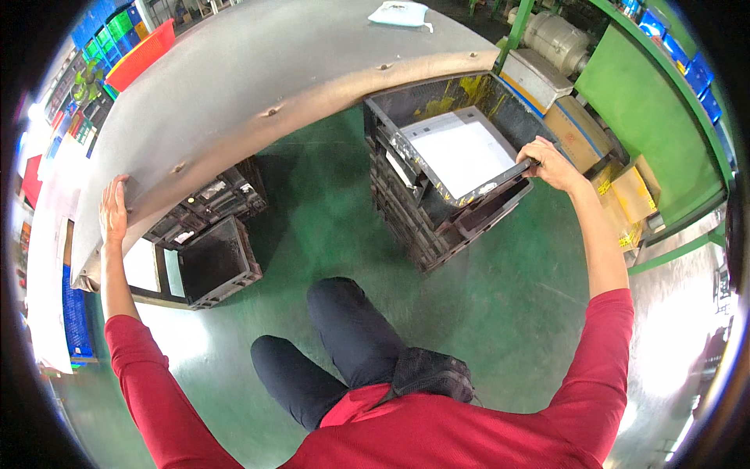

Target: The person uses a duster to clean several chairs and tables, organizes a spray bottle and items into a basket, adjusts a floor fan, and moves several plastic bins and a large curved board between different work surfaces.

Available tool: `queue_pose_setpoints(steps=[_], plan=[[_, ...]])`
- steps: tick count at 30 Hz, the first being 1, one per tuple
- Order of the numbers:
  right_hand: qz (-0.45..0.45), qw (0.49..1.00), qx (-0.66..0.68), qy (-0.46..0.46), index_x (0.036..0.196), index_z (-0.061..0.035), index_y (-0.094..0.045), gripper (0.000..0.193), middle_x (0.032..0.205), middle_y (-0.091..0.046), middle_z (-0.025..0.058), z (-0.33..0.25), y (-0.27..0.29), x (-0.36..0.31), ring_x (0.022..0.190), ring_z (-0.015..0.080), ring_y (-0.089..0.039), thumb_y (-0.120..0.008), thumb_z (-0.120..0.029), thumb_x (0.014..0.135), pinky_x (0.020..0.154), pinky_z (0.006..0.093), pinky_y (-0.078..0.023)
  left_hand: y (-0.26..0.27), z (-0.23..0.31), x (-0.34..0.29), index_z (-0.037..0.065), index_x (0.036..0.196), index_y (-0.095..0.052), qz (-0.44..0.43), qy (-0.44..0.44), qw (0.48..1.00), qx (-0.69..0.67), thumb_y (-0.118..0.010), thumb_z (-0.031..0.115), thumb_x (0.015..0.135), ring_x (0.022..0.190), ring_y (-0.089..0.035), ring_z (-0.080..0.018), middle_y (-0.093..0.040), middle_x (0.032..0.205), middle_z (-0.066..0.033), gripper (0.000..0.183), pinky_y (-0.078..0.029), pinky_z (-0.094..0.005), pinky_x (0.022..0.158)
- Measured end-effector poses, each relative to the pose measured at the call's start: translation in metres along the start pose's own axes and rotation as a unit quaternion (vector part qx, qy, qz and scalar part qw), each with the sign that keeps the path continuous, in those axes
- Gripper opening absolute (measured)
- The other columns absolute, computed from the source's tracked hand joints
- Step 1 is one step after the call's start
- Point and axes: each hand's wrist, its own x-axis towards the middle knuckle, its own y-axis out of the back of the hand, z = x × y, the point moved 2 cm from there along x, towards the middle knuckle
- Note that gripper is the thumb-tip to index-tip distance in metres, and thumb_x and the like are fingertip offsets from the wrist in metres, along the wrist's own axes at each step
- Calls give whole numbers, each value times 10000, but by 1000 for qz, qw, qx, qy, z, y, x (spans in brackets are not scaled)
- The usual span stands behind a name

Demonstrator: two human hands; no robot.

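Note:
My left hand [113, 209] lies with its fingers stretched out along the near edge of a grey-topped table [258, 59], at the far left. On the right, my right hand [549, 164] has its fingers wrapped over the near right rim of a black plastic crate [394, 141]. Yellow smears mark the inside of this crate, and a white sheet or flat panel [462, 152] lies in it. More dark crates [437, 244] are stacked beneath it. The fingertips of my right hand are partly hidden behind the rim.
Other black crates [215, 262] stand under the table at left. A pale blue pouch-like item [398, 14] lies on the tabletop. Cardboard boxes [574, 133] and a green panel [648, 109] are at right. A red bin [141, 56] is at the back left. My knees are over the green floor.

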Motion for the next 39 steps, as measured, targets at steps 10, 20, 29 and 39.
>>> queue_pose_setpoints(steps=[10, 20, 29, 39], plan=[[57, 969, -239, 10, 1027, -146, -515, 418, 1027, -561, 46, -26, 6, 12, 1047, 234, -498, -660, -18, 656, 948, 429, -334, -21, -78, -8, 84, 1171, -493, 72, -112, 987, 87, -235, 255, 956, 1108, -469, -281, -525, 1164, -132, 377, -332, -362, 952], [302, 943, -89, 111, 914, -82, -607, 160, 916, -610, 91, -315, -86, 95, 858, 284, -574, -547, -63, 766, 786, 380, -443, -1, 1, -10, 45, 955, -565, 82, -4, 996, 16, -360, 258, 889, 927, -539, -339, -592, 961, -173, 303, -411, -417, 815], [-133, 876, 216, 410, 933, -107, -591, 193, 827, -596, 83, -536, -342, 90, 781, 243, -600, -593, -194, 760, 676, 368, -482, -7, -11, -1, -8, 878, -599, 123, -37, 988, -85, -318, 389, 907, 902, -536, -386, -594, 917, -220, 488, -404, -423, 801], [-221, 910, 309, 166, 1057, -93, -511, 210, 968, -518, 133, -524, -340, -13, 819, 310, -587, -485, -140, 854, 645, 400, -509, 3, -5, 1, 86, 1073, -558, 42, 52, 995, 74, -370, 433, 885, 1046, -484, -378, -529, 1143, -194, 437, -364, -501, 892]])
